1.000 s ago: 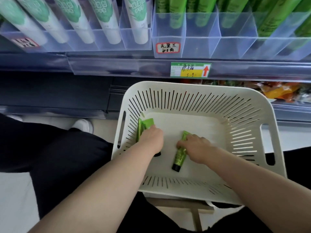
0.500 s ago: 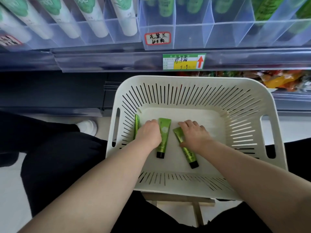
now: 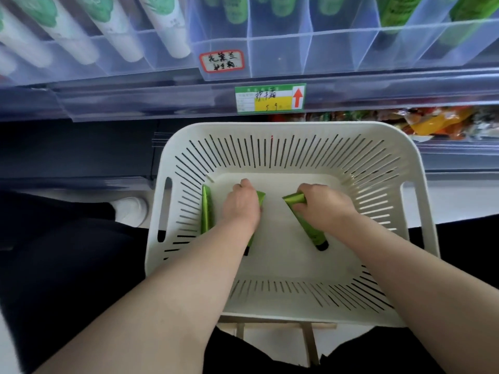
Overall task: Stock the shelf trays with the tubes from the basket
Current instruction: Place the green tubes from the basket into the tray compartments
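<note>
A white slotted basket stands in front of me below the shelf. Three green tubes with black caps are in it. My left hand grips one green tube, most of it hidden under the hand. My right hand grips another green tube, its black cap pointing toward me. The third green tube lies against the basket's left wall, untouched. Above, clear shelf trays hold green tubes, with empty fronts in several compartments.
Clear trays with white-and-green tubes fill the shelf's left part. A price label sits on the shelf edge. Snack packets lie on the lower shelf at right. The basket rests on a wooden stool. My black-clad legs flank it.
Both hands have curled round their tubes, which before lay flat under the fingers. The right tube's flat end has lifted and turned left. The camera has tilted slightly.
</note>
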Demonstrator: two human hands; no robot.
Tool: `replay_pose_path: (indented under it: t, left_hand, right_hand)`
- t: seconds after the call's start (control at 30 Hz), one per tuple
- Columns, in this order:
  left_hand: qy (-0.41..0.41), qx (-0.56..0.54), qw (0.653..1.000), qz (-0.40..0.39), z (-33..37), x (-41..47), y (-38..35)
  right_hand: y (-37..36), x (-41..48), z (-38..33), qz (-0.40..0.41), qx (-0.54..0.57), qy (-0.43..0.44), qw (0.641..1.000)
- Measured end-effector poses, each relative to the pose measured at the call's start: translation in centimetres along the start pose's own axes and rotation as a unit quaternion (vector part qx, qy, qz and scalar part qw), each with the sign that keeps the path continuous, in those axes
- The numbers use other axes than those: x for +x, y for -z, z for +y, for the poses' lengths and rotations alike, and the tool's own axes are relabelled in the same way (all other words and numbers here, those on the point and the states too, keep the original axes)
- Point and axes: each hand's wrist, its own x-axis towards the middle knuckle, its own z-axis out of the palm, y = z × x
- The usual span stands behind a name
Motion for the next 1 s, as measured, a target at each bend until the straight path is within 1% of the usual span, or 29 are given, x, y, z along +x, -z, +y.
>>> replay_pose_path:
  t: [0.07,0.17,0.3,0.37,0.5,0.63,0.7,0.83,1.0]
  left_hand:
    - [0.011,0.002,1.0,-0.013,0.5,0.1,-0.3]
    - [-0.021,0.015,0.999,-0.021,0.5,-0.6,-0.1]
    - [-0.073,-0.033,0.996,0.046,-0.7,-2.3,1.4]
    - [-0.093,-0.07,0.99,0.082,-1.3,-3.5,2.8]
    - [-0.136,-0.149,0.968,0.147,-1.2,-6.2,6.0]
    - [-0.168,-0.213,0.941,0.202,0.0,-9.0,9.4]
    - [-0.181,-0.256,0.92,0.236,0.8,-10.3,11.2]
    - [-0.211,-0.324,0.871,0.304,2.6,-12.0,15.6]
    - [-0.264,-0.344,0.831,0.348,4.8,-13.4,21.3]
  right_hand:
    - [0.6,-0.3,0.0,0.027,0.012,0.001,1.0]
    - [1.3,-0.8,-0.2,0.046,0.038,0.004,0.998]
    - [2.1,-2.1,-0.3,0.058,0.04,0.021,0.997]
    - [2.9,-3.0,-0.5,0.076,0.049,0.028,0.995]
    - [5.2,-5.5,-1.2,0.169,0.077,0.052,0.981]
    - [8.2,-8.5,-1.9,0.266,0.105,0.066,0.956]
    - [10.1,-9.9,-2.1,0.321,0.104,0.076,0.938]
    - [14.1,-12.1,-2.7,0.434,0.098,0.108,0.889]
    - [19.7,-13.3,-3.9,0.539,0.097,0.139,0.825]
